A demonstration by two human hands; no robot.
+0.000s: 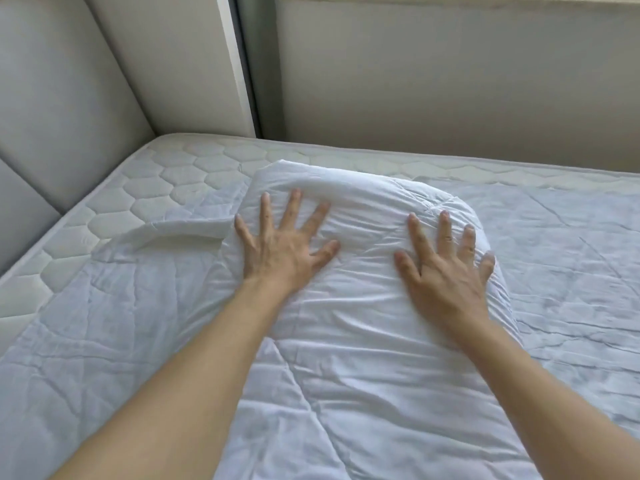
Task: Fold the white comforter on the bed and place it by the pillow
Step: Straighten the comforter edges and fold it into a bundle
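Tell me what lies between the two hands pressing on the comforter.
Only wrinkled fabric of the folded white comforter lies between the left hand and right hand; the head view shows nothing else there.

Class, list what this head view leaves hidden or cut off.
1. Pillow: none in frame.
2. Comforter: near and right parts cut by the frame edges.
3. Fabric under the left hand and right hand: covered by flat palms.
4. Layers beneath the fold: hidden by the top layer.
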